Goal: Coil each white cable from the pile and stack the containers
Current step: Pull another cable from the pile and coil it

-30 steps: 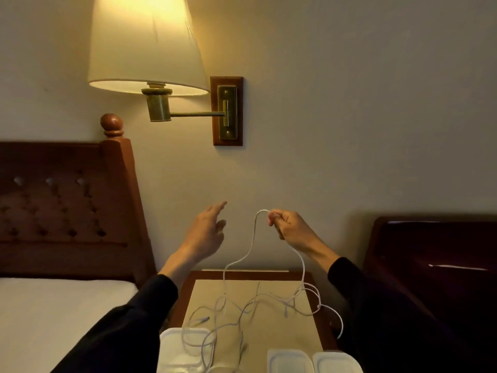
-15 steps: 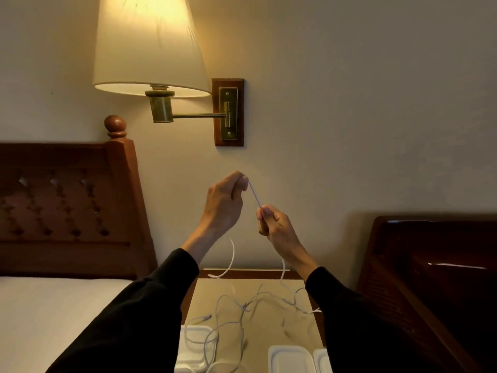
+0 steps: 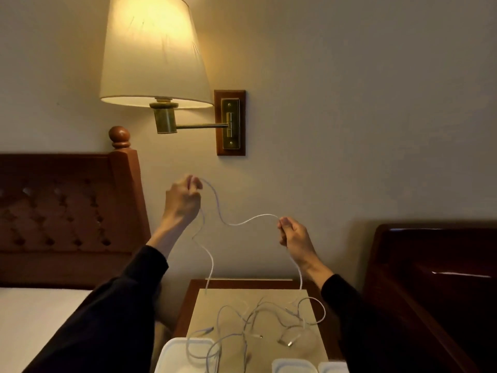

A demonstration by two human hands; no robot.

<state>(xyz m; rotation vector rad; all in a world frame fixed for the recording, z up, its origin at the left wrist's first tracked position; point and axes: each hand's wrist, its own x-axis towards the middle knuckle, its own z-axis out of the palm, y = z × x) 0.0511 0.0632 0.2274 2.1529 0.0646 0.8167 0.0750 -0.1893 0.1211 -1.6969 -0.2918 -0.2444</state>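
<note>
Hanging in a loose wave between two raised hands, a thin white cable (image 3: 242,223) is held up in front of the pale wall. The left hand (image 3: 183,201) sits higher, its fingers curled round the cable near the top, with one free length dropping below it in soft bends toward the nightstand (image 3: 188,302). The right hand (image 3: 293,238) is lower and well apart from the left, pinching the cable between thumb and fingers; from there the line falls past the wrist down to the pile of cables (image 3: 263,324). That pile lies tangled on a tan, matte sheet covering the nightstand top, thin round cords looping over each other, with small metal-tipped plugs showing here and there.

Three white containers (image 3: 185,356) with rounded corners and smooth plastic rims sit at the near edge of the nightstand; one cable loop drapes over the leftmost. All three are cut off by the bottom of the view, so their depth cannot be told. Both arms wear dark sleeves (image 3: 107,319). A wall lamp (image 3: 153,49) with a pleated cream shade and brass arm glows above, fixed to a wooden plate. A carved reddish headboard (image 3: 67,211) stands at left, a dark glossy one at right, mostly lost in shadow. How many cables make up the pile is hard to make out.
</note>
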